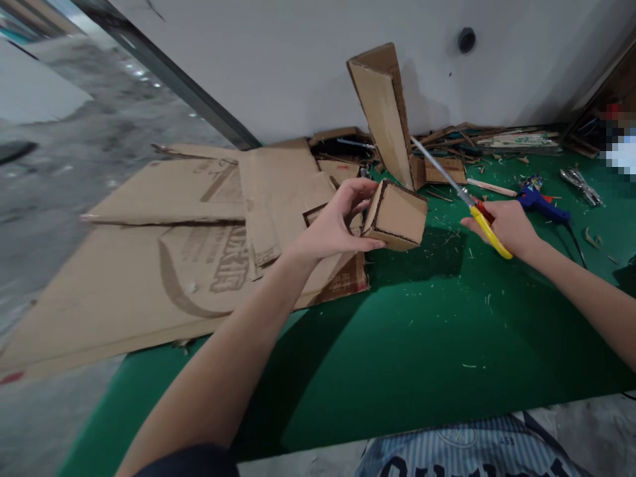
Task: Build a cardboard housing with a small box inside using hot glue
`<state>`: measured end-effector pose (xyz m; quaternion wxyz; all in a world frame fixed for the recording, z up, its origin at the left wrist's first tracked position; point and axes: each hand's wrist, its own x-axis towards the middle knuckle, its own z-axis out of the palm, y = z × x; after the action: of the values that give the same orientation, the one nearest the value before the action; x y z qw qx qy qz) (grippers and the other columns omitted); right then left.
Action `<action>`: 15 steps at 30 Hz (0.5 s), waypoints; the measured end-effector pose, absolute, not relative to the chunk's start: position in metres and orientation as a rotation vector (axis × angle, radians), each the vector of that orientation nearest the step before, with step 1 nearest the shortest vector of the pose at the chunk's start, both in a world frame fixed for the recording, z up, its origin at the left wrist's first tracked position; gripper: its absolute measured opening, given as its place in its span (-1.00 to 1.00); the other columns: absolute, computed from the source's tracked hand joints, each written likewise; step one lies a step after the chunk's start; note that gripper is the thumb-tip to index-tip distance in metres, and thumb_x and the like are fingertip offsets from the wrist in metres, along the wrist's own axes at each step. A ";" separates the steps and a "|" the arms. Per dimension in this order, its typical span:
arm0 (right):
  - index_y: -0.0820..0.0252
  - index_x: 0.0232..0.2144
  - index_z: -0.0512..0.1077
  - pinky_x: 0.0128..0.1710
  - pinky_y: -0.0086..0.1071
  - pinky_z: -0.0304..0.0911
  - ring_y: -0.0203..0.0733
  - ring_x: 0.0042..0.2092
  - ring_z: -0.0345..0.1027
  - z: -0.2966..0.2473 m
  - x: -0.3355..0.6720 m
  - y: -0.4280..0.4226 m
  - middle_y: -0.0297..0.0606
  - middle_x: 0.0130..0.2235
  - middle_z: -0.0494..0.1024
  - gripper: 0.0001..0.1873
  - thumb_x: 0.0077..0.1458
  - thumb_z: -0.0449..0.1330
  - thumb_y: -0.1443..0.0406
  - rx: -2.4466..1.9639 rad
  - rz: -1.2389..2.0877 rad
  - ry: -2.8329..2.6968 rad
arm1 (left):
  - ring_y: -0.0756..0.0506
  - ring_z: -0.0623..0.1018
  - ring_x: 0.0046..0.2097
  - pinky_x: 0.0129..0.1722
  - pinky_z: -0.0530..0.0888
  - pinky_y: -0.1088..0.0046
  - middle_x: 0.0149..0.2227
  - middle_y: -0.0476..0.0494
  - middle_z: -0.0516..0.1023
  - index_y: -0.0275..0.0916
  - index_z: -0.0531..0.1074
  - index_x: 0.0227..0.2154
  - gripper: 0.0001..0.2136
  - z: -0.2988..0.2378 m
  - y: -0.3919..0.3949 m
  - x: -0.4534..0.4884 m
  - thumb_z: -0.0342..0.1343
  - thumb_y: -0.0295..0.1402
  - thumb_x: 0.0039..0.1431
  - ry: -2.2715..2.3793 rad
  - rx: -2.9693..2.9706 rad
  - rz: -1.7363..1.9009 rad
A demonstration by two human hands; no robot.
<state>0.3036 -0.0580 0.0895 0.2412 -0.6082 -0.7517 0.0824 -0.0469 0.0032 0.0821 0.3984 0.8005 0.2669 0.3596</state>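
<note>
My left hand (pixel 342 222) grips a small cardboard box (pixel 399 215), fingers behind it and thumb along its lower edge, above the green tabletop. From the far side of the box rises a long folded cardboard piece (pixel 380 112); whether the two are joined I cannot tell. In my right hand (pixel 509 228) is a pair of scissors (pixel 489 232) with yellow and red handles. Their blades look closed and point up and left, towards the tall cardboard piece.
Large flattened cardboard sheets (pixel 139 265) cover the table's left side and overhang its edge. A blue glue gun (pixel 544 204) lies right of the scissors, near clear-handled pliers or a similar tool (pixel 581 185). Cardboard scraps (pixel 447 169) line the wall (pixel 298 59).
</note>
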 end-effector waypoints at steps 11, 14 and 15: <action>0.08 -0.63 0.27 -0.40 -0.25 0.10 -0.20 -0.51 0.22 0.097 0.307 -0.052 -0.26 -0.60 0.35 -0.40 0.22 0.11 -0.19 -1.843 0.461 -1.721 | -0.34 0.46 0.26 0.23 0.45 0.03 0.24 -0.11 0.43 0.13 0.24 0.32 -0.06 0.070 0.017 -0.053 0.55 0.02 -0.13 0.814 1.812 1.390; 0.07 -0.64 0.22 -0.41 -0.25 0.07 -0.21 -0.51 0.18 0.096 0.305 -0.051 -0.29 -0.61 0.29 -0.42 0.20 0.17 -0.14 -1.900 0.436 -1.807 | -0.30 0.22 0.47 0.31 0.37 0.06 0.31 0.09 0.40 0.22 0.33 0.19 -0.31 0.073 0.024 -0.062 0.36 0.19 0.01 0.862 1.511 1.689; 0.07 -0.63 0.24 -0.42 -0.25 0.06 -0.21 -0.51 0.18 0.096 0.304 -0.052 -0.29 -0.60 0.30 -0.43 0.19 0.19 -0.15 -1.916 0.449 -1.851 | -0.27 0.09 0.53 0.34 0.34 0.04 0.35 0.16 0.36 0.27 0.32 0.18 -0.36 0.077 0.024 -0.065 0.26 0.26 0.06 0.891 1.467 1.661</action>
<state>0.3041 -0.0520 0.0962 0.2182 -0.6921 -0.6686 0.1622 -0.0650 0.0244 0.0770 0.3678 0.5711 0.3470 0.6467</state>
